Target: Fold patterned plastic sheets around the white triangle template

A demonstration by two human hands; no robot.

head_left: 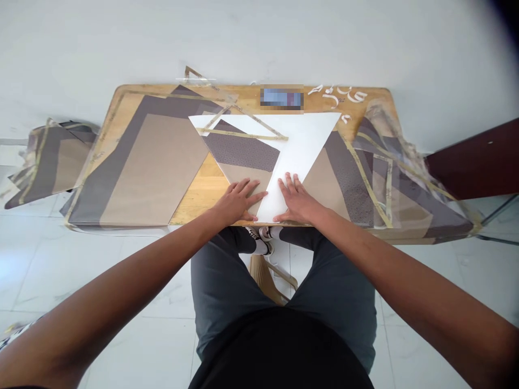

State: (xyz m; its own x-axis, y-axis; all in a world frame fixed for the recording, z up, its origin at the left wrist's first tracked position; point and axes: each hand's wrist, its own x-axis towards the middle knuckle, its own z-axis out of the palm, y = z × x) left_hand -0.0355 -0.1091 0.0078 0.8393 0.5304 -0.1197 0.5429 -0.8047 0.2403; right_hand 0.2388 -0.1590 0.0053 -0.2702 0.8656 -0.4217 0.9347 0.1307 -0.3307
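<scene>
My left hand (244, 199) lies with fingers spread on a brown and tan sheet piece (245, 148) near the table's front edge. Flat beside it, my right hand (294, 200) rests on a white sheet (306, 143), fingers apart. The brown and tan piece lies over the left part of the white sheet, its right edge running between my hands. Across the top of both lies a triangular frame of thin tan tape-like strips (245, 134). Neither hand grasps anything.
Large brown and tan sheets (154, 162) cover the left of the wooden table (206, 186). More taped pieces (409, 183) lie at the right, with others (65, 156) beyond the left edge. White paper scraps (357, 96) and a blurred-out rectangular object (281, 99) sit along the back.
</scene>
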